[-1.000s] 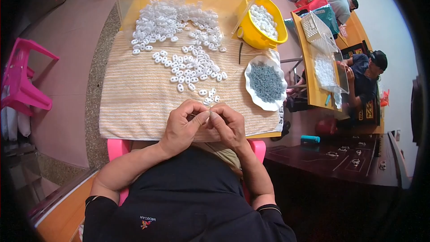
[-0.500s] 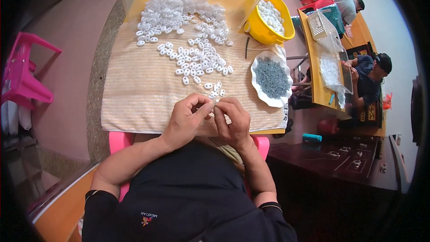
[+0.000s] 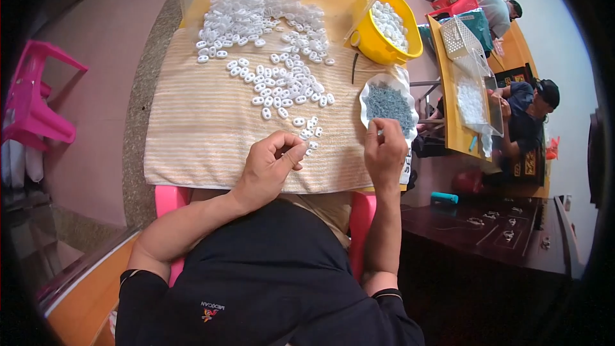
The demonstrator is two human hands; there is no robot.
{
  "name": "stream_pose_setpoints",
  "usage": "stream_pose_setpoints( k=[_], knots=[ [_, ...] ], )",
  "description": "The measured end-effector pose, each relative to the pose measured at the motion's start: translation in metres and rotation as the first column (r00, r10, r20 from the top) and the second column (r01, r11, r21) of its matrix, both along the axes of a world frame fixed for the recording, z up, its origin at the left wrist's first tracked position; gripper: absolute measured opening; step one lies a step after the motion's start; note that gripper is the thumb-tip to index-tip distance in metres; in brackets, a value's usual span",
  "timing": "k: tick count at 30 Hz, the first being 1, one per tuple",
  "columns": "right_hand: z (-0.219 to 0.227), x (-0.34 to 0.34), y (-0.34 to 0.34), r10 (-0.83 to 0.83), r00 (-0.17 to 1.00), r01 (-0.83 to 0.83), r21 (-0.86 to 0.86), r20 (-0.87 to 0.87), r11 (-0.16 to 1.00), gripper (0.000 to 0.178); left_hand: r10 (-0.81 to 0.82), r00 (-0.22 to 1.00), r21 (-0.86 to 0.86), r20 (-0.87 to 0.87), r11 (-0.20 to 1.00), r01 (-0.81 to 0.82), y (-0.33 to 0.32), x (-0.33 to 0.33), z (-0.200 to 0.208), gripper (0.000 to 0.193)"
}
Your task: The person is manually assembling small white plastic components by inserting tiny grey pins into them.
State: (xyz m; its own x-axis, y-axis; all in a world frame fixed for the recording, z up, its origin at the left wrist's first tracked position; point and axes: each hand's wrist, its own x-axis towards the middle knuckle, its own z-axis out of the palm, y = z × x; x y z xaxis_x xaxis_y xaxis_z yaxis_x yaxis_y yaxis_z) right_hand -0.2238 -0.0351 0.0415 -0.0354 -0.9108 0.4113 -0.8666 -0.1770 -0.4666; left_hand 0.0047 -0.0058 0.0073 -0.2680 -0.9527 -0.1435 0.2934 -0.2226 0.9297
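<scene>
Left hand (image 3: 269, 165) curled, pinching white piece (image 3: 300, 148); right hand (image 3: 384, 150) at dish of grey bits (image 3: 388, 104), fingers closed, contents unclear

Ribbed matt cloth (image 3: 211, 134); glossy yellow plastic bowl (image 3: 375, 48); white plastic pieces (image 3: 282, 80).

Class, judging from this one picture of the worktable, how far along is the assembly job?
Done: a yellow bowl holds white pieces, seemingly finished ones. In hand: the left hand pinches near one white piece, while the right hand reaches to the white dish of small grey parts. Left: a large spread of loose white pieces covers the striped cloth, so most remains.
</scene>
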Motion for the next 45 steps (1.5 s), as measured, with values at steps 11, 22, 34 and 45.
stream_pose_setpoints(
  k=[11,22,34,45],
  knots=[
    [-0.005,0.012,0.013,0.029,0.903,-0.174,0.303,0.428,0.937,0.021,-0.027,0.995,-0.072,0.091,0.997,0.033,0.003,-0.003,-0.001,0.011],
    [-0.010,0.051,0.032,0.063,0.553,-0.616,0.356,0.831,0.703,0.030,0.134,0.938,-0.418,0.318,0.908,0.012,0.004,-0.002,0.012,0.009],
    [-0.020,0.052,0.036,0.013,0.476,-0.644,0.338,0.879,0.686,0.017,0.238,0.865,-0.536,0.442,0.843,0.042,0.003,-0.001,0.013,0.010],
    [-0.023,0.053,0.034,0.302,0.702,-0.560,0.237,0.646,0.794,0.008,0.147,0.926,-0.397,0.348,0.918,0.004,0.002,-0.001,0.008,0.008]
  ],
)
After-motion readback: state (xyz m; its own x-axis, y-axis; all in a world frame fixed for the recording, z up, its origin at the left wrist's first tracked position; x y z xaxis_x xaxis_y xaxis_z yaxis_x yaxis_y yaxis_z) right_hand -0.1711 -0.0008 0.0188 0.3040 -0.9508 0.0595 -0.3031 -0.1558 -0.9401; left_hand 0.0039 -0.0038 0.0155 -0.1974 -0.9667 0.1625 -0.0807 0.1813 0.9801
